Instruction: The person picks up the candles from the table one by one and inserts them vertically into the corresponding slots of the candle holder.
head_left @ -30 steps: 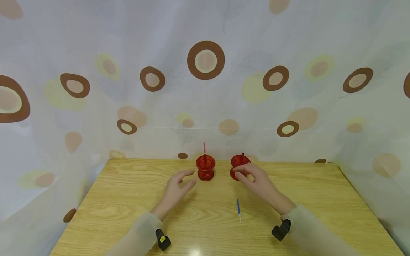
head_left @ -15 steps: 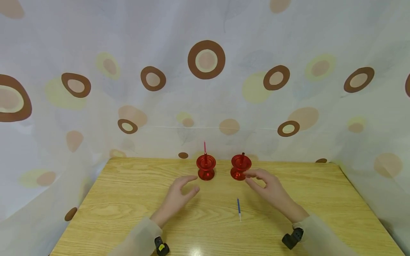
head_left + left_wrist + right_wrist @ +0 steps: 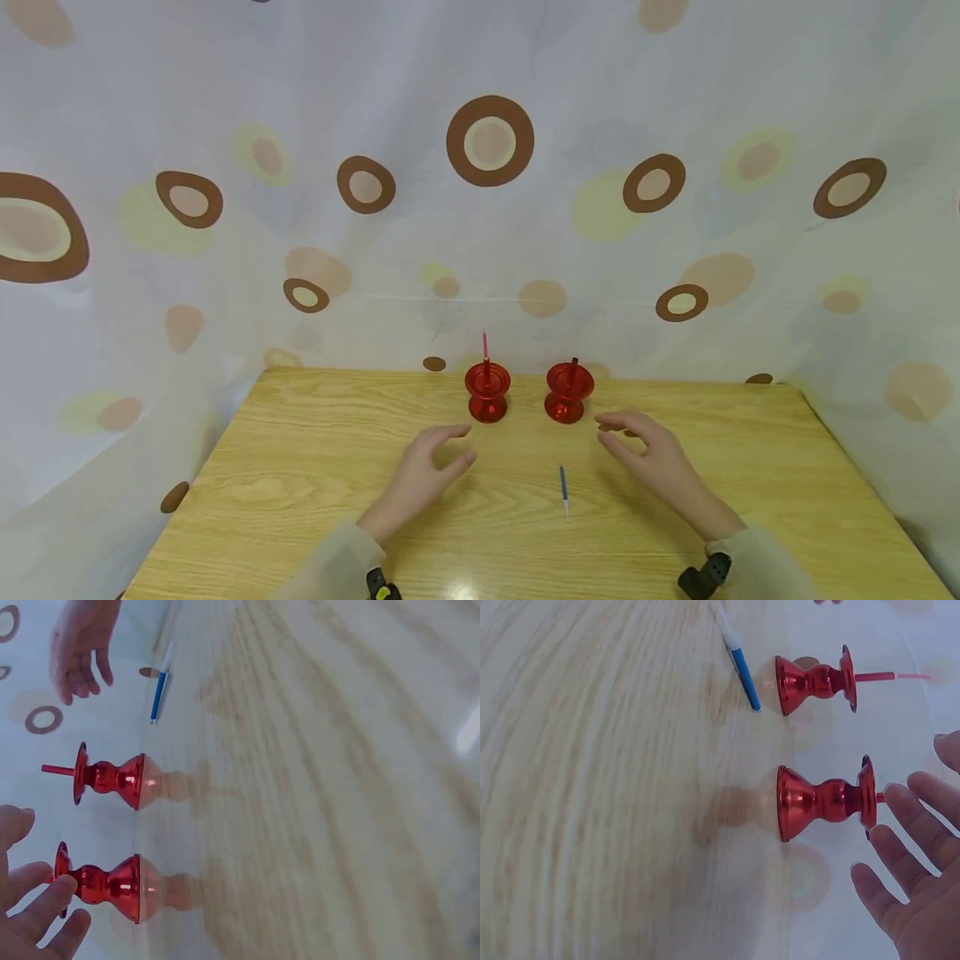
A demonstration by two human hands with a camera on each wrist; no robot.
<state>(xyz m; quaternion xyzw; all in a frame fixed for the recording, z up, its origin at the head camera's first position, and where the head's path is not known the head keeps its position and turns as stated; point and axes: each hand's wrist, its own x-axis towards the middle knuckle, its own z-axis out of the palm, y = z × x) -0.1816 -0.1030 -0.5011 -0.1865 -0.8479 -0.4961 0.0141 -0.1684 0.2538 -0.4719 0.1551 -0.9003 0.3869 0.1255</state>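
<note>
L forearm (image 3: 333, 558) and R forearm (image 3: 757, 567) both come in from the bottom of the head view, angled inward, pale sleeves ending near my wrists. L hand (image 3: 422, 468): fingers in a loose curve w/ thumb apart underneath, so kind of a C shape btwn them. R hand (image 3: 660, 460) = mirrored version, thumb tip closer to the fingertips tho. Hands are well apart, facing each other, both empty rn. Wrist views show fingers relaxed & a bit spread on both sides.
</note>
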